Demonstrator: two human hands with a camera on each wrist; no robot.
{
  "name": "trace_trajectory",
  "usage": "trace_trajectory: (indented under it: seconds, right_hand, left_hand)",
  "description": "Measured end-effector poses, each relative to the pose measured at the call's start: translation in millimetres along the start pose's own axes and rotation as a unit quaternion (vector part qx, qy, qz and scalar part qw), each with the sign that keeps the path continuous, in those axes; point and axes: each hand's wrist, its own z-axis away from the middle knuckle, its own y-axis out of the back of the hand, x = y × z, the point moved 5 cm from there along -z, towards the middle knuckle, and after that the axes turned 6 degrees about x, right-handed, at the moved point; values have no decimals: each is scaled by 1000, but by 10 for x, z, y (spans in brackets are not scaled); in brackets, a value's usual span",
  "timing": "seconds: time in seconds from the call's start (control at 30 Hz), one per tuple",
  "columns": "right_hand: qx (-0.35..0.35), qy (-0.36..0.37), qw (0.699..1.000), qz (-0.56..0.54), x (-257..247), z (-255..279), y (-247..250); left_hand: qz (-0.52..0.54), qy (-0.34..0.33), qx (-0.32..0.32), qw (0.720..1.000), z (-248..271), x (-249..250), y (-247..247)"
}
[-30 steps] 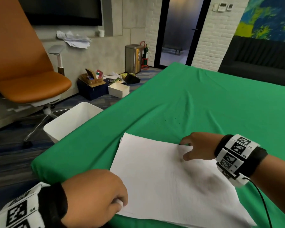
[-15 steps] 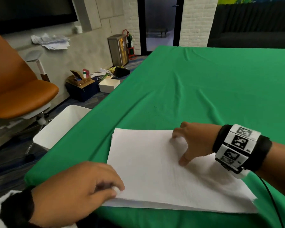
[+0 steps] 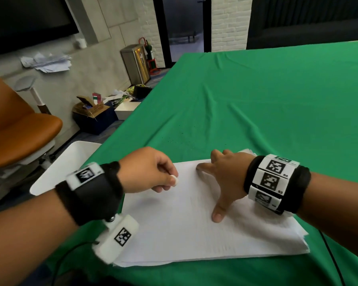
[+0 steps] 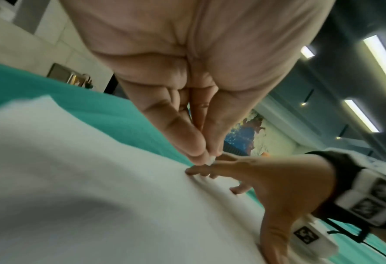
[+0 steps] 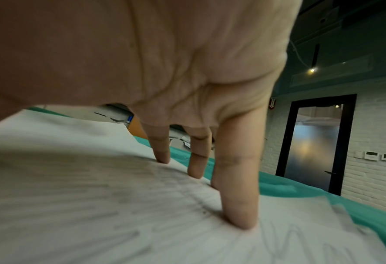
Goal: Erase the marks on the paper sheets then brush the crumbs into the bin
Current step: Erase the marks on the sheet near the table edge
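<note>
Head view: my left hand (image 3: 147, 170) pinches a small white eraser (image 3: 174, 180) between thumb and fingertips, just over the left part of the stack of white paper sheets (image 3: 194, 230). Left wrist view confirms it: eraser (image 4: 211, 159) nipped at the fingertips, right above the sheet. My right hand (image 3: 227, 178) is spread flat-ish on the stack, fingers straight, fingertips (image 5: 241, 221) pressing the top sheet down; thumb planted nearer to me. Right wrist view shows faint grey pencil scribbles (image 5: 289, 237) on the paper near the fingertips, blurred. Stack lies on the green tablecloth (image 3: 256, 104) at the near edge. Dark crumbs (image 3: 180, 139) are scattered on the cloth just beyond the paper. White rectangular bin (image 3: 56, 168) sits on the floor off the table's left edge, beside the orange chair (image 3: 19, 131).
</note>
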Motion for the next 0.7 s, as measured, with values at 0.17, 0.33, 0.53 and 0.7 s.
trace_trajectory:
  seconds: [0.17, 0.33, 0.53, 0.7]
  right_hand:
    - [-2, 1, 1000, -14, -5, -9, -11]
    - [-14, -4, 1000, -4, -19, -28, 18]
    - [-33, -22, 999, 6, -33, -56, 23]
    - [-28, -10, 1000, -3, -28, -70, 6]
  left_hand:
    - [72, 69, 18, 995, -527, -60, -290]
    - [92, 75, 59, 991, -764, -89, -364]
    - [50, 64, -46, 996, -378, -141, -492]
    - [44, 45, -13, 998, -527, -106, -393]
